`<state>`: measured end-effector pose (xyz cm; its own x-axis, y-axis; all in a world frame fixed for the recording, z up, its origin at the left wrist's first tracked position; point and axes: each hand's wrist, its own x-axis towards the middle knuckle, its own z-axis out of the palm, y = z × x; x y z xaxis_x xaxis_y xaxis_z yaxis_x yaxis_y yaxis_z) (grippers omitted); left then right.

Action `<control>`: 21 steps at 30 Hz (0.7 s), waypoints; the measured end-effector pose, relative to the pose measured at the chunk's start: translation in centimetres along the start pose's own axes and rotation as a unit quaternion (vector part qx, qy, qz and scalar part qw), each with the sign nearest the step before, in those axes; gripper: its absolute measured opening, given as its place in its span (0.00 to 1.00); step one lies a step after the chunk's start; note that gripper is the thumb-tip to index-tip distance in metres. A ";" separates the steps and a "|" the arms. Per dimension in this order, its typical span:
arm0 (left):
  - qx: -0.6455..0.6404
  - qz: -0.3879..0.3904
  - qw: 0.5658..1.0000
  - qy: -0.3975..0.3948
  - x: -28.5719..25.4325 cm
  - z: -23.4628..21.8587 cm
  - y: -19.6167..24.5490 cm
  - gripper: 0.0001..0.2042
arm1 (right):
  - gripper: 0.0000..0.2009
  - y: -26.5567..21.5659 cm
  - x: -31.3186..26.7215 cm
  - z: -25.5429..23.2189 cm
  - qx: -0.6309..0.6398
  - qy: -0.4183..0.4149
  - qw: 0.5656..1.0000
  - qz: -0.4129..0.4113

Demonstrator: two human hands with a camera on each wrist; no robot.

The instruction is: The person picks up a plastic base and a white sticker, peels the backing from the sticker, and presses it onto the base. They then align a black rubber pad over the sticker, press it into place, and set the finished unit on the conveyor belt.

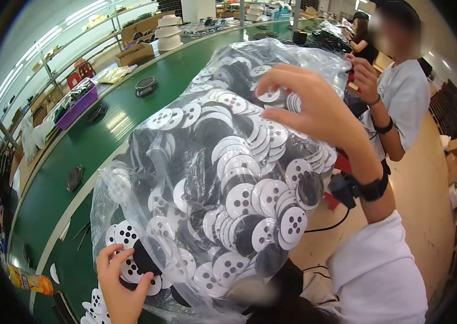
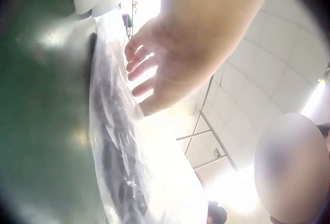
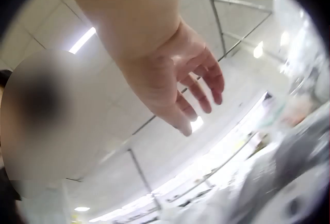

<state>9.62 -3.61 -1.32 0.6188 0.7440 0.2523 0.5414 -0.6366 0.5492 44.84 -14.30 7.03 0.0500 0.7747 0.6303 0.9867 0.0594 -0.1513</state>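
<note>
A large clear plastic bag [image 1: 201, 173] bulges with many round discs, white with black dots on one face and black on the other. At its lower left side my left hand [image 1: 120, 283] rests fingertips and thumb on some dotted discs [image 1: 126, 233]. The left wrist view shows that hand's fingers [image 2: 142, 66] slightly bent and spread against the bag's side. My right hand [image 1: 315, 102] hovers over the far right part of the bag, fingers loosely curved with nothing between them. In the right wrist view the right hand [image 3: 178, 74] hangs above the shiny plastic.
Loose discs [image 1: 96, 305] lie on the green table [image 1: 115, 121] beside the bag. A purple bin [image 1: 77, 105], dark round parts and an orange-yellow bottle [image 1: 29, 279] stand farther left. At the right, a person in a white shirt [image 1: 407, 89] stands close to the bag.
</note>
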 end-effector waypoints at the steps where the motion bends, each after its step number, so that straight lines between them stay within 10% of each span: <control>1: 0.003 0.009 1.000 0.011 0.0 -0.2 -0.1 0.21 | 0.10 2.9 -1.6 0.4 -0.079 0.023 0.997 0.015; 3: 0.009 0.012 1.000 0.027 0.2 -0.7 0.6 0.17 | 0.10 8.3 -4.4 1.6 -0.140 -0.076 0.985 0.062; 7: -0.101 -0.002 0.993 0.061 0.4 -1.1 0.1 0.12 | 0.11 8.9 -3.3 0.4 0.046 -0.016 0.981 0.186; 11: -0.163 0.039 0.978 0.127 0.9 -1.6 0.1 0.13 | 0.06 2.7 2.5 0.5 0.468 0.013 0.881 0.065; 17: -0.365 0.102 0.920 0.098 0.5 -2.7 0.7 0.34 | 0.07 -9.8 5.9 5.9 0.541 -0.223 0.810 -0.027; 21: -0.451 0.087 0.887 0.052 -0.7 -2.8 0.9 0.26 | 0.07 -14.9 6.0 9.1 0.507 -0.249 0.817 -0.113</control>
<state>8.13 -4.14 1.25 0.5678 0.6949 0.4414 -0.2612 -0.3564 0.8971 28.99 -4.86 6.14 -0.4343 0.8167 0.3800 0.3140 0.5327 -0.7859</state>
